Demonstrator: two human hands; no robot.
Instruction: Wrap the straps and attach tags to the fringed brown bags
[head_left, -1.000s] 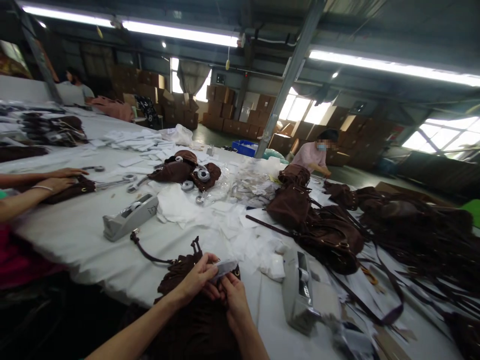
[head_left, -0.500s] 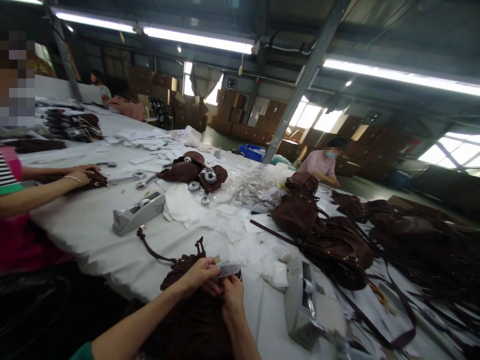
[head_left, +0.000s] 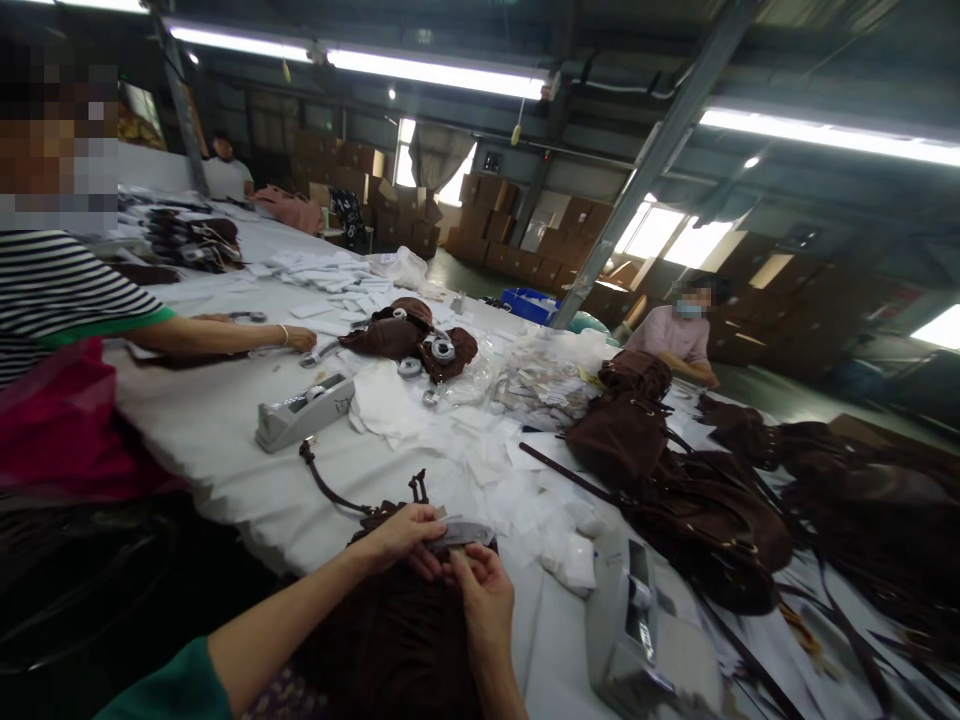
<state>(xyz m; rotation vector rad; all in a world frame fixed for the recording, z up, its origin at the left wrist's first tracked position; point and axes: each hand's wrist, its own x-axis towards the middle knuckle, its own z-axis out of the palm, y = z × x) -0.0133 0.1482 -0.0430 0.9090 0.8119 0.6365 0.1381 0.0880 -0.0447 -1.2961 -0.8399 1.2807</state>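
Observation:
My left hand [head_left: 401,535] and my right hand [head_left: 484,590] meet over a dark brown suede bag [head_left: 390,640] at the near table edge. Between their fingers is a pale grey strip [head_left: 463,533], pinched by both hands. The strip's material is hard to tell. A braided brown bag strap [head_left: 324,483] runs from the bag up and to the left across the white-covered table [head_left: 210,420]. A grey tape dispenser [head_left: 626,625] stands close to my right hand.
A co-worker's striped-sleeved arm [head_left: 225,338] reaches across the table at left. Another tape dispenser [head_left: 304,412], tape rolls, white sheets and heaped brown bags [head_left: 675,480] lie on the table. A masked co-worker [head_left: 675,335] works beyond them, before stacked cardboard boxes [head_left: 480,235].
The whole view has turned left, so the scene sits further right. My hands stay together on the strip. The co-worker at left now leans further into view, with the arm stretched further along the table.

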